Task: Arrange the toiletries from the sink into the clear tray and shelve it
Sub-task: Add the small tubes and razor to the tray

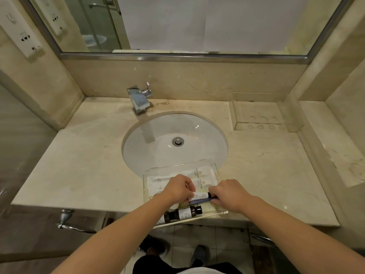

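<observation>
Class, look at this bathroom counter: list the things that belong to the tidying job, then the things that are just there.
Part of the job:
clear tray
white sachets
white tube, held by left hand and right hand
dark bottles
sink

Just there:
tap
drain plug
mirror
wall sockets

Single head-worn wide-angle view, looking forward and steeply down from above the sink [174, 143] and counter [79, 171]; mirror [197, 22] at top edge, floor at bottom, forearms close in. No second view.
</observation>
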Available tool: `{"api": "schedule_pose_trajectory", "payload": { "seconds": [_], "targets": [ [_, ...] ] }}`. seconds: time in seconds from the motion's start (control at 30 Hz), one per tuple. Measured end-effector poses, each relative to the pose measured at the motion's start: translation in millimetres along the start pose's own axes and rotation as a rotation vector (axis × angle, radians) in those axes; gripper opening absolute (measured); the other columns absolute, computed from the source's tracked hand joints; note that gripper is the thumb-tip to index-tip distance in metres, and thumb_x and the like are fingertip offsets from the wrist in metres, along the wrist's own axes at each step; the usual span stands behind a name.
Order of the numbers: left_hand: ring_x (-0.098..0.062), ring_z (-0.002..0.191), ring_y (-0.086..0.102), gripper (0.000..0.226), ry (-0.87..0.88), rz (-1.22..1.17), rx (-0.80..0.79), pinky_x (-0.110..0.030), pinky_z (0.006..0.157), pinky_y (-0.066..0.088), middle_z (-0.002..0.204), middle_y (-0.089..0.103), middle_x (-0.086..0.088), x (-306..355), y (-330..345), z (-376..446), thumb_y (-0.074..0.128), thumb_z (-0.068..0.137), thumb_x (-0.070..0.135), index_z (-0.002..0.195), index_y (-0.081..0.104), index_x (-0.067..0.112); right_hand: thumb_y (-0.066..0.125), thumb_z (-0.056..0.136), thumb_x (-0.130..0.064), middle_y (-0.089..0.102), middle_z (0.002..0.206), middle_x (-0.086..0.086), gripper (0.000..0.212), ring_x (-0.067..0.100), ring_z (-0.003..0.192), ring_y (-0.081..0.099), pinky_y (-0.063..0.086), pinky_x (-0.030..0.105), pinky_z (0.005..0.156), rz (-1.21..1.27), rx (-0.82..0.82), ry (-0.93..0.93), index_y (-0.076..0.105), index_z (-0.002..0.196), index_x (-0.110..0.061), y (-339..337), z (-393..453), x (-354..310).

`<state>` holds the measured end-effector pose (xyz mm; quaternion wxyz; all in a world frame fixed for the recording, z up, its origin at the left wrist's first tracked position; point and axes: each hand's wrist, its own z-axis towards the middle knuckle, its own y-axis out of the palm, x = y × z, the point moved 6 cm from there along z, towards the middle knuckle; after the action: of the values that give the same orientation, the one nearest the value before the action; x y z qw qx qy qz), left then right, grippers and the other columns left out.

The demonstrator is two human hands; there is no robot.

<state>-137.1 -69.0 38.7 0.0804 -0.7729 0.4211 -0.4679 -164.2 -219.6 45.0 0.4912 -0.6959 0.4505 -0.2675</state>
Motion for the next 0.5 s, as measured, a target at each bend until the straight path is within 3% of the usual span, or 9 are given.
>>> {"api": "schedule_pose_trajectory", "payload": {
  "seconds": [0.13,0.23,0.33,0.5],
  "targets": [
    [-0.014,0.073,0.063,0.007,0.053,0.098,0.014,-0.022,0.070,0.052,0.085,0.071,-0.006,5.8,2.8,4.4,0.071,0.081,0.006,0.087,0.071,0.010,0.052,0.091,-0.033,0.067,0.088,0.008,0.018,0.024,0.071,0.051,0.039,0.032,0.062,0.042,0.014,0.025,0.056,0.093,-0.016,0.0,-0.9,2.7],
    [-0.011,0.081,0.062,0.012,0.098,0.151,0.028,-0.024,0.081,0.053,0.096,0.073,-0.004,7.2,3.6,5.5,0.072,0.081,0.011,0.093,0.074,0.009,0.056,0.090,-0.032,0.067,0.088,0.008,0.016,0.025,0.075,0.058,0.044,0.034,0.065,0.081,0.017,0.021,0.055,0.092,-0.016,1.1,-2.5,3.5],
    [-0.012,0.082,0.064,0.010,0.102,0.187,0.042,-0.028,0.082,0.055,0.092,0.072,-0.001,6.2,6.1,5.4,0.073,0.081,0.015,0.090,0.074,0.011,0.059,0.089,-0.035,0.067,0.087,0.006,0.019,0.024,0.077,0.061,0.047,0.035,0.066,0.105,0.030,0.023,0.049,0.087,-0.020,1.5,-4.9,4.0],
    [-0.017,0.082,0.065,0.011,0.111,0.237,0.063,-0.030,0.078,0.055,0.082,0.067,0.004,8.1,8.4,3.8,0.075,0.077,0.020,0.084,0.070,0.014,0.063,0.084,-0.050,0.065,0.087,0.002,0.036,0.021,0.072,0.054,0.039,0.031,0.060,0.153,0.042,0.049,0.041,0.086,-0.021,0.5,-7.0,8.7]
  ]
}}
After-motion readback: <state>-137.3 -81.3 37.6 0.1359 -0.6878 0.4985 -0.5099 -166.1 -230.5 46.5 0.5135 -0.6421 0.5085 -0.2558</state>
